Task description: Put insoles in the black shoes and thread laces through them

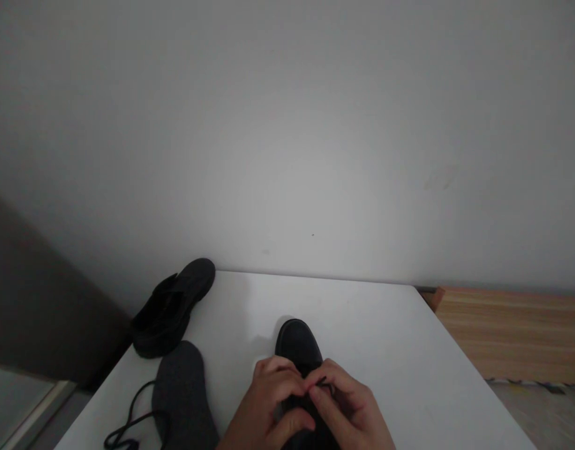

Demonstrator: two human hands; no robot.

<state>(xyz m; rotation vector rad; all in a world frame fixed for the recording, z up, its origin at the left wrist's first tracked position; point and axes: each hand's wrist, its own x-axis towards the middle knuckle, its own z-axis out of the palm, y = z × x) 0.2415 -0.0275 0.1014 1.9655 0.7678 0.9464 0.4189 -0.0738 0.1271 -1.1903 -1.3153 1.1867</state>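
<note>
A black shoe (pixel 297 340) lies on the white table (pixel 372 325), its toe pointing toward the wall. Over its middle, my left hand (pixel 274 400) is bent with curled fingers, its fingertips beside those of the other hand; what it holds, if anything, is hidden. My right hand (pixel 346 403) pinches a thin dark lace (pixel 327 384) between thumb and forefinger. Both hands cover most of the shoe's upper. To the left lie a dark grey insole (pixel 182 390) and a loose black lace (pixel 134 422) that runs onto it.
A second black shoe (pixel 168 309) rests at the table's back left corner. Behind the table rises a pale wall (pixel 310 156). A wooden panel (pixel 512 331) stands past the right edge, and a dark surface (pixel 39 300) is at the far left.
</note>
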